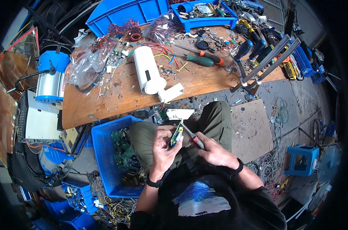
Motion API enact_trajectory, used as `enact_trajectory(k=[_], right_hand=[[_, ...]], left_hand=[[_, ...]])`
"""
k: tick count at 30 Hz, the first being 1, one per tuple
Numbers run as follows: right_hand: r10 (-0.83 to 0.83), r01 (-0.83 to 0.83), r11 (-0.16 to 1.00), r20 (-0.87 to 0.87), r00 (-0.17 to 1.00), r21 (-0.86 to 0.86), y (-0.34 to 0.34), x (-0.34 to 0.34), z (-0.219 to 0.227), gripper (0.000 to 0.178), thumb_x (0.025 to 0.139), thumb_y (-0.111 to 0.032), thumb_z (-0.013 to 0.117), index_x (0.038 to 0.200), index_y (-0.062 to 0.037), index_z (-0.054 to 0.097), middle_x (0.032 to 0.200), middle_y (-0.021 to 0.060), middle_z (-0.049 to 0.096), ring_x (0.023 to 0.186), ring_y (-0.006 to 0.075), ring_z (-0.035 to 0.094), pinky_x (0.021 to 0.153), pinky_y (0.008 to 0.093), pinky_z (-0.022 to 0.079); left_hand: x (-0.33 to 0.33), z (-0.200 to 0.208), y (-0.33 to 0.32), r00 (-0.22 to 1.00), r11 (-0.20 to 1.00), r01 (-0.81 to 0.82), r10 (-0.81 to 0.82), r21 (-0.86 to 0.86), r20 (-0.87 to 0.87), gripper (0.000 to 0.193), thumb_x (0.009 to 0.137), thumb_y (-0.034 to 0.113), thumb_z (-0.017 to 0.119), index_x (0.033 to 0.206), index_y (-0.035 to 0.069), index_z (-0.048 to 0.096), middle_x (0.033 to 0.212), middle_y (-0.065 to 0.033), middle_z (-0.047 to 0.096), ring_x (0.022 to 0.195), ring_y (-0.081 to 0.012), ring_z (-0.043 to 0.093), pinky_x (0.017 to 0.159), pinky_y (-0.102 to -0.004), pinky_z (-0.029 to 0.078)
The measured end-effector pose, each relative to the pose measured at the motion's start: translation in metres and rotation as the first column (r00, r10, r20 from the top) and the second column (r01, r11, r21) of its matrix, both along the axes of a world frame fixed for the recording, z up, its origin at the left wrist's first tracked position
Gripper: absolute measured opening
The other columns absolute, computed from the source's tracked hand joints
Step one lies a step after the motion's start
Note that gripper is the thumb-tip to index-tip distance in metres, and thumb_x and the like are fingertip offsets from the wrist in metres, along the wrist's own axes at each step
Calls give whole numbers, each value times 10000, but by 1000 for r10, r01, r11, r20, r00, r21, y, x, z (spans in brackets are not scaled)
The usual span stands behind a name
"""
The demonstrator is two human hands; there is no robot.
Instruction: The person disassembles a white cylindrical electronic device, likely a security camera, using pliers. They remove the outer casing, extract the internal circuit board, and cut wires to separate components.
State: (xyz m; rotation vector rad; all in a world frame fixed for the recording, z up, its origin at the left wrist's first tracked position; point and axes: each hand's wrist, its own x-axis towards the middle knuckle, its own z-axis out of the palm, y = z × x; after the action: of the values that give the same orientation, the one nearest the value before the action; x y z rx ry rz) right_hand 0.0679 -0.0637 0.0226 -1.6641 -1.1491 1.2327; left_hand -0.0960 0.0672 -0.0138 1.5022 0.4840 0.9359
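Note:
Above my lap, my left hand [164,147] pinches a small green circuit board [177,135] with yellow parts on it, held tilted up between thumb and fingers. My right hand [217,153] is closed round a slim hand tool [191,134] with a metal shank and a red-and-grey handle. The tool's tip meets or nearly meets the board's upper end; I cannot tell which. Just beyond the board is a white piece [180,114]. A white camera-shaped housing [146,71] with a bracket lies on the bench in front of me.
The wooden bench [120,101] carries screwdrivers [200,60], plastic bags, copper coils and scraps. A metal clamp-like frame [270,61] stands at its right end. A blue crate [105,161] with circuit boards sits left of my legs. Cables [264,161] cover the floor at right, near a blue stool [301,160].

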Motion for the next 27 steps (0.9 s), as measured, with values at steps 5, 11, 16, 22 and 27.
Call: enact_trajectory(k=[5,11,16,22,27], right_hand=[[-69,49,992,175,982,113,0,-7,-9,400,801,-30,563,1183,19,453,916,291,544,942,531,547,777,520,453],[-93,55,987,257,962,149,1,-9,-15,358,787,-46,606,1094,8,430,732,300,522,783,556,551,652,573,422],[-89,51,988,271,958,144,3,-10,-10,317,791,-42,615,1048,4,435,666,296,513,715,553,558,609,578,414],[-42,18,992,193,980,122,1,-13,-9,272,797,-22,588,1046,9,484,670,270,510,700,505,574,594,512,420],[99,-34,984,-383,918,173,-3,-13,-32,231,760,37,508,960,-69,460,776,37,462,595,202,453,520,315,322]], left_hand=[[-3,0,3,999,998,36,-37,57,12,384,860,-143,708,1114,41,487,1227,-106,531,1039,-136,615,850,-264,566],[2,11,-4,998,997,52,-50,-56,47,359,887,-80,711,1130,55,484,1221,-108,534,1040,-156,607,884,-296,547],[3,35,-14,978,997,-73,65,-35,-199,215,1037,146,569,1206,31,501,1190,-132,565,981,-205,628,849,-337,538],[0,24,0,886,995,-14,58,98,-460,421,1095,296,385,1182,-36,628,904,-180,714,775,-290,693,758,-383,535],[-5,22,9,956,955,-26,-63,-296,-286,600,1081,357,288,1139,-81,694,751,-123,739,682,-205,709,621,-341,543]])
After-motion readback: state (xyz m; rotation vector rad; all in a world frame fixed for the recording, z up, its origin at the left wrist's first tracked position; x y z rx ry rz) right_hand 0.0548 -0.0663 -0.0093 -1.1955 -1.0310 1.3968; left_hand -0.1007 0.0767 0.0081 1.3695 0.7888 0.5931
